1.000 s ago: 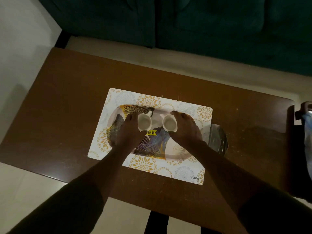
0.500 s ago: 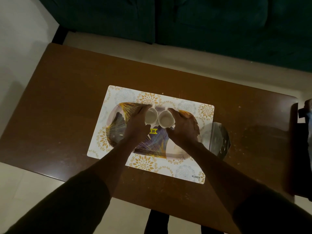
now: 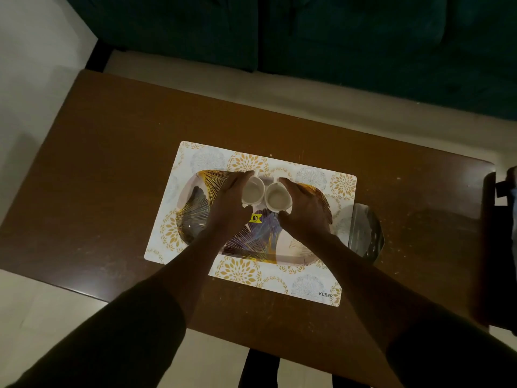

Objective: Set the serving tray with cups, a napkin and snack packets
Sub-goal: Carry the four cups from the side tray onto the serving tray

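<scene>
An oval serving tray (image 3: 195,214) with a gold and purple leaf print and a yellow price sticker lies on a white placemat (image 3: 246,273) with gold flowers. Two small white cups stand side by side on the tray's far half. My left hand (image 3: 229,203) wraps the left cup (image 3: 252,191) from its left side. My right hand (image 3: 305,208) wraps the right cup (image 3: 277,197) from its right side. The cups nearly touch each other. Both are upright and look empty.
The placemat lies on a brown wooden table (image 3: 112,163). A shiny silvery packet (image 3: 365,233) lies just right of the placemat. A dark green sofa (image 3: 335,46) stands beyond the table. A dark object (image 3: 503,189) sits at the table's right edge.
Both hands have slid the two cups toward the tray's far edge and brought them together; a second ago the cups stood apart and nearer the sticker.
</scene>
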